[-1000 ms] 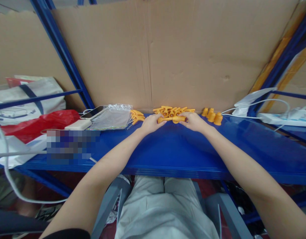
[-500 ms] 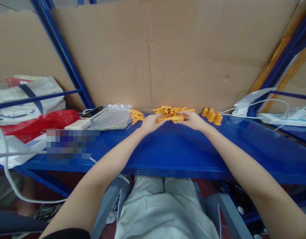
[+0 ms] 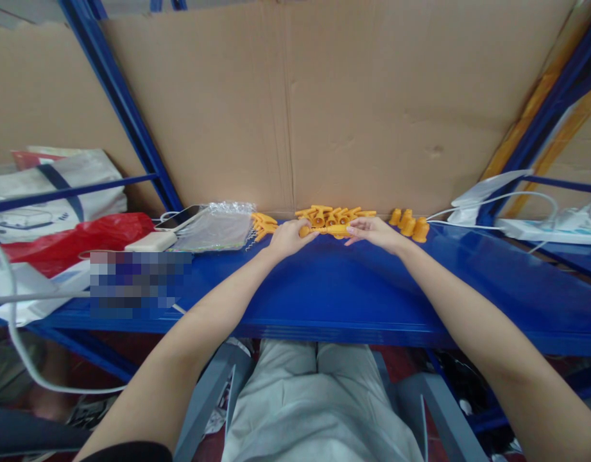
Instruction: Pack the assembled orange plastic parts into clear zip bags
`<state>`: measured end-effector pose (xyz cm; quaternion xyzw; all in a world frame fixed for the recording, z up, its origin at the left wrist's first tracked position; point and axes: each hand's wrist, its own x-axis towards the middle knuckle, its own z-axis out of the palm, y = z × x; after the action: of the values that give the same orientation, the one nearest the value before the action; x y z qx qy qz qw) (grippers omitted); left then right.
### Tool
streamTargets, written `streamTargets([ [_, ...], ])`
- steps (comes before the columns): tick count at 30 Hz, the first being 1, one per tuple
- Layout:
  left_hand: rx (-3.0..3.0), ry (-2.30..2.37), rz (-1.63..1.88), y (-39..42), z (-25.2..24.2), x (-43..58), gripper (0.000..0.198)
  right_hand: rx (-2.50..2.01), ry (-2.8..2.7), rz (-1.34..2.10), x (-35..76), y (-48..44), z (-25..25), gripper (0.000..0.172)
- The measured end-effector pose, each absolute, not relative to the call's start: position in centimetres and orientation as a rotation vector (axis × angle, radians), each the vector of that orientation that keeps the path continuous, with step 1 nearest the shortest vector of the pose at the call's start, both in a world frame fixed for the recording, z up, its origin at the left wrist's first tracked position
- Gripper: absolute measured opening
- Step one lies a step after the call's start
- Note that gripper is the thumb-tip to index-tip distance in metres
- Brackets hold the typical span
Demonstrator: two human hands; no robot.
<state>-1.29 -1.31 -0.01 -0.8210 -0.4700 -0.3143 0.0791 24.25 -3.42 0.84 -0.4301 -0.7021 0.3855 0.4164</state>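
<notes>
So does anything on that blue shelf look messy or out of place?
Nothing is spilled or broken. The orange plastic parts lie in a loose jumble by the cardboard, where the left hand and right hand grip one orange piece. White cables trail across the right end.

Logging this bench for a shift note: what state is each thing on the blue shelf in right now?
Orange part: held at both ends, low over the shelf.
Left hand: gripping its left end.
Right hand: fingers on its right end.
Orange pile: loose, against the cardboard.
Plastic bag: lying flat.
Phone: lying flat, screen dark.
</notes>
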Motion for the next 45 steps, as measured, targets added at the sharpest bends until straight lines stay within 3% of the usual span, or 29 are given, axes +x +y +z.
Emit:
streamTargets([
  [11, -2.452, -1.403, -0.938, -1.4, 0.2, -1.2, 0.033, -1.126, -1.669, 1.004, 23.6, -3.7, 1.0, 0.030],
  [16, -2.462, -1.403, -0.938, -1.4, 0.2, -1.2, 0.033, -1.053, -1.687, 1.049, 24.0, -3.5, 0.8, 0.042],
  [22, -2.491, -1.323, -0.990, -1.7, 0.5, -1.4, 0.031, -1.068, -1.674, 1.083, 23.6, -4.2, 1.2, 0.028],
  [29, -2.495, -1.295, -1.009, -2.3, 0.8, -1.0, 0.032, -1.140, -1.612, 1.126, 22.5, -5.0, 1.7, 0.051],
  [37, -2.508, -1.389, -1.026, -2.2, 1.1, -0.9, 0.034, -1.272, -1.586, 1.140, 22.7, -4.8, 1.9, 0.062],
  [42, -2.505, -1.428, -0.987, -2.1, 1.1, -1.0, 0.033, -1.123, -1.711, 1.207, 23.5, -5.0, 2.0, 0.031],
  [45, -2.498, -1.423, -0.981, -2.1, 1.1, -1.2, 0.034, -1.068, -1.726, 1.156, 23.5, -4.9, 1.8, 0.029],
])
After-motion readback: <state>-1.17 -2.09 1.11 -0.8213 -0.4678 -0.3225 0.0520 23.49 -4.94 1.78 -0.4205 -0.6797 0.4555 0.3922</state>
